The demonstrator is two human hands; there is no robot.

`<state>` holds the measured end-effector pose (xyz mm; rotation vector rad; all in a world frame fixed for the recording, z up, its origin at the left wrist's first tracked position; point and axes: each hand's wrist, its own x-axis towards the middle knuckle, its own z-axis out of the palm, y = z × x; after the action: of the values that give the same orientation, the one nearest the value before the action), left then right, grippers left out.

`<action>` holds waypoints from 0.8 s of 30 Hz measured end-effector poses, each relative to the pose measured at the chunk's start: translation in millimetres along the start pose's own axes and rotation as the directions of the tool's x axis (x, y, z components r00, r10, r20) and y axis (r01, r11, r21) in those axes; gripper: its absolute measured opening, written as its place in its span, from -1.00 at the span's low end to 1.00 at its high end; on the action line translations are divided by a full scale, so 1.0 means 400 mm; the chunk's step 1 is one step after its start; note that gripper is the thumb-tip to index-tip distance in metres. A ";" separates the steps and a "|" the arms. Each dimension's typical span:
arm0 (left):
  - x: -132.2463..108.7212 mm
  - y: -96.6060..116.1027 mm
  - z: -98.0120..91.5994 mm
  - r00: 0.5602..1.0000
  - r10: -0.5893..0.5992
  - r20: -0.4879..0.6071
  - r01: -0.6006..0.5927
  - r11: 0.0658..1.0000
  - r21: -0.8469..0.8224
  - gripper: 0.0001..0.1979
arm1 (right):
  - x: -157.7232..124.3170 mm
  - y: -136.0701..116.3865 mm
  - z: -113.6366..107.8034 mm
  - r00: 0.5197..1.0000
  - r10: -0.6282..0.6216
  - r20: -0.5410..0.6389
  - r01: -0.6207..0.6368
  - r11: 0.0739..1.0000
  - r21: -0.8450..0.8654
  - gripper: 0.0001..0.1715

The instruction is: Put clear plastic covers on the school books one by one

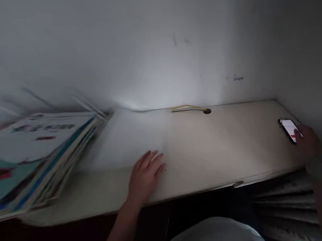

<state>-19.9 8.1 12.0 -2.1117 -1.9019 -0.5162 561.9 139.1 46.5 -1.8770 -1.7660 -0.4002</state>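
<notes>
My left hand (144, 176) rests palm down near the front edge of the pale desk (217, 151), its fingers stretched out and holding nothing. Its fingertips touch or lie just beside a whitish rectangular area (131, 140), a sheet or a lighter patch; blur hides which. At the far right end of the desk, my right hand (308, 143) is closed on a smartphone (290, 128) with a lit screen. The thumb lies over the screen, and the phone is low over the desktop; I cannot tell whether it touches.
A stack of magazines or books (44, 144) fills the desk's left side. Yellow and dark cables (190, 108) run along the wall to a round hole (207, 111). Behind stands a white wall (155, 49) with small scribbles. A grey-white rounded shape (218, 238) shows below the front edge.
</notes>
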 end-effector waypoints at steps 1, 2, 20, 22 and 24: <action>0.013 -0.024 -0.010 0.999 -0.035 0.041 0.033 0.999 0.040 -0.58 | -0.029 -0.050 0.013 0.999 -0.043 -0.012 0.044 0.997 0.060 -0.49; 0.026 -0.046 -0.017 0.994 -0.063 0.092 0.056 0.996 0.070 -0.56 | -0.060 -0.106 0.025 0.985 -0.170 -0.015 0.170 0.974 0.151 -0.50; 0.033 -0.078 -0.025 0.956 -0.240 0.167 0.266 0.951 -0.156 -0.69 | -0.274 -0.680 0.060 0.735 -0.666 0.124 0.316 0.498 0.808 -0.67; 0.042 -0.077 -0.023 0.957 -0.216 0.194 0.270 0.908 -0.319 -0.72 | -0.270 -0.706 0.067 0.730 -0.657 0.189 0.203 0.473 0.858 -0.65; 0.054 -0.067 -0.029 0.944 -0.185 0.272 0.302 0.816 -0.492 -0.70 | -0.262 -0.729 0.082 0.707 -0.655 0.265 0.085 0.451 0.888 -0.61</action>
<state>-45.8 25.8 30.3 -2.3227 -2.3948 -1.0129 259.2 72.9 12.5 -0.8533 -2.2021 0.8969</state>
